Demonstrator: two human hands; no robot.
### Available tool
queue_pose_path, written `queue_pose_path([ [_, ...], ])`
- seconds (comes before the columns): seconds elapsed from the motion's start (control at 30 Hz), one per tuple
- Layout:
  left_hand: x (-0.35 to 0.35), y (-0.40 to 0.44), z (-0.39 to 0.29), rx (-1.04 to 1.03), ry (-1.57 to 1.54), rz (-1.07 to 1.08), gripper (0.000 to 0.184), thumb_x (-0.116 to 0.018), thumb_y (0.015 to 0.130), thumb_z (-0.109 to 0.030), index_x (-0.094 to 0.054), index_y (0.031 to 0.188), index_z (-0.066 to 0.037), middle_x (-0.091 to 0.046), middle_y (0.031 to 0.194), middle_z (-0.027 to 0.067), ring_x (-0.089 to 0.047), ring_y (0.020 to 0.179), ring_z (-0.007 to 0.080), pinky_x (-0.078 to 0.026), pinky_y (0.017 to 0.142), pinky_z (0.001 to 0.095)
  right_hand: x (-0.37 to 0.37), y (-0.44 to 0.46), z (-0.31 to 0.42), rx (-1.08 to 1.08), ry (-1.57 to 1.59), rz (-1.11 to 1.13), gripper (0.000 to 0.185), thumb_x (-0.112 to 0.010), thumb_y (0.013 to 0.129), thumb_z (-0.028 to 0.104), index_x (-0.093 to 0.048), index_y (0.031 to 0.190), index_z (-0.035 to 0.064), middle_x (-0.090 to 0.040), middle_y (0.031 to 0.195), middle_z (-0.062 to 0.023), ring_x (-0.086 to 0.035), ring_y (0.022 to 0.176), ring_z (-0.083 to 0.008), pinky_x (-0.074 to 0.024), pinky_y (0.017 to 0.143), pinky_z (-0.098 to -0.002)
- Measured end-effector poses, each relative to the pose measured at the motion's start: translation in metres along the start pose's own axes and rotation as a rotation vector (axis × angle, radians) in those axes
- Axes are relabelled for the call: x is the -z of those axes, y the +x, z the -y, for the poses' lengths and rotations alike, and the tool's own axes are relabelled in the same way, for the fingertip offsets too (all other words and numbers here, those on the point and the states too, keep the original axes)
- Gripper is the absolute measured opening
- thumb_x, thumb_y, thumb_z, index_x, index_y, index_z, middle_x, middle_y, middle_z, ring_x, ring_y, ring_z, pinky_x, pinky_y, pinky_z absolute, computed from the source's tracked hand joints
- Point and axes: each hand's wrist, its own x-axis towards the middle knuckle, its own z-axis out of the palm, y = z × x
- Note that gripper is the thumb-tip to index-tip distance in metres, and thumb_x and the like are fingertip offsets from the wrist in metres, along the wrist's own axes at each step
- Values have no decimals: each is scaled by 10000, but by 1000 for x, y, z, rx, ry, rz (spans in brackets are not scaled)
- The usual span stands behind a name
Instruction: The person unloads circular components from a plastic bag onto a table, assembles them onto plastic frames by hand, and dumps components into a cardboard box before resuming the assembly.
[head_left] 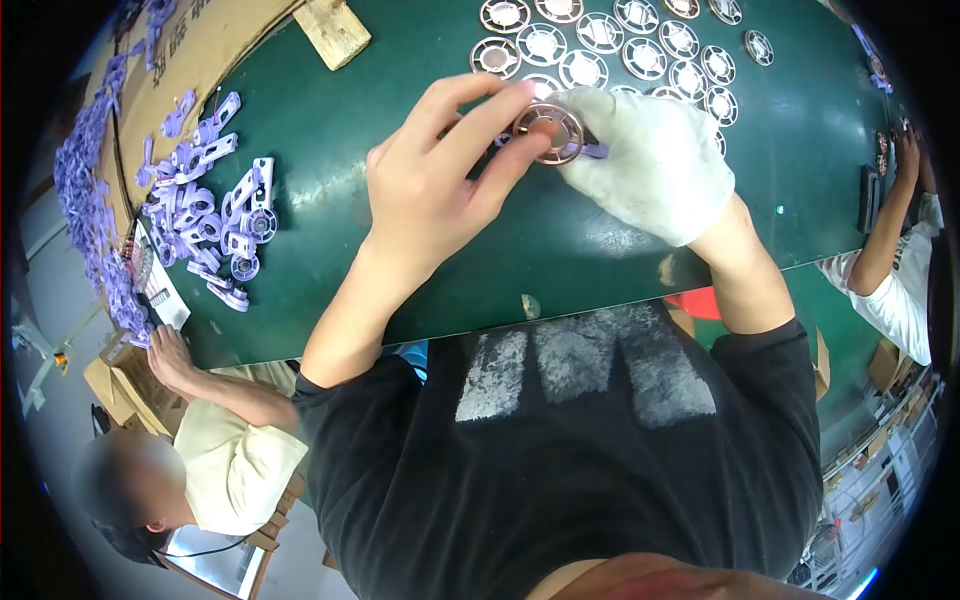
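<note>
My left hand (pixel 440 165), bare, is closed with thumb and fingers on a round copper-rimmed ring piece (pixel 576 132). Its thumb presses across the middle of the ring. My right hand (pixel 650 165), in a white glove, closes around a purple plastic part (pixel 596 150) that sticks out beside the ring. Most of the purple part is hidden by the glove and the ring, so I cannot tell how the two join. Just beyond my hands lie several flat spoked discs (pixel 600 34) with copper-coloured rims, spread over the green table (pixel 380 75).
Left of my hands is a loose pile of purple plastic assemblies (pixel 190 215). A longer heap of purple parts (pixel 90 200) lies along cardboard (pixel 215 45). A wooden block (pixel 333 32) rests at the far edge. Co-workers' arms reach in at left (pixel 235 395) and right (pixel 885 235).
</note>
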Motion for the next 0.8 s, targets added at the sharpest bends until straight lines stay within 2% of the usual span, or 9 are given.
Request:
queue_pose_path([
  [0.1,0,1,-6,109,-75,-29,232,-690,902,-2,-759,1122,-35,-726,1069,97,-660,713,107,-483,560,217,2,-1,9,-32,-23,92,281,-717,866,288,-729,1092,122,-720,782,-122,-724,727,-307,-549,605,-423],
  [0.2,4,-2,6,-75,-82,-28,243,-685,901,-4,-749,1134,-28,-730,1074,96,-668,734,106,-481,556,216,3,-4,15,-54,-70,138,299,-704,868,299,-725,1113,128,-725,792,-120,-732,750,-307,-549,620,-425],
  [0.23,8,-4,8,-129,-104,27,282,-761,871,-49,-737,1152,-28,-731,1086,87,-672,759,104,-484,556,213,0,-5,13,-44,-67,120,304,-702,868,299,-723,1119,128,-727,796,-120,-734,756,-307,-551,630,-427],
  [0.33,15,-10,3,-69,-79,92,382,-854,807,-116,-732,1161,-38,-732,1091,80,-682,783,109,-491,560,214,-6,-7,11,-23,-74,93,314,-697,866,298,-721,1127,125,-731,801,-119,-737,762,-305,-556,651,-432],
  [0.37,13,-14,9,-105,-63,66,510,-930,718,-197,-730,1161,-43,-744,1117,88,-705,825,121,-496,555,215,-7,-7,12,-24,-86,108,314,-697,865,297,-723,1124,121,-731,800,-118,-737,757,-303,-557,651,-432],
  [0.57,16,-28,16,-190,-27,76,591,-942,655,-262,-727,1152,-24,-767,1141,103,-746,866,180,-569,615,247,-26,-13,7,98,-68,-15,304,-707,866,300,-740,1114,127,-733,790,-108,-735,724,-289,-565,641,-416],
  [0.67,25,-23,22,-342,61,76,584,-924,661,-250,-724,1156,-13,-770,1128,99,-753,861,209,-599,677,275,-20,-14,10,116,-102,1,306,-714,864,294,-741,1118,125,-735,798,-109,-734,721,-288,-569,640,-410],
  [0.8,29,-22,15,-303,64,126,592,-910,658,-238,-716,1166,-3,-767,1127,105,-755,870,233,-608,720,298,-21,-16,10,113,-83,-4,308,-719,862,283,-733,1118,113,-733,818,-124,-731,728,-298,-570,636,-409],
])
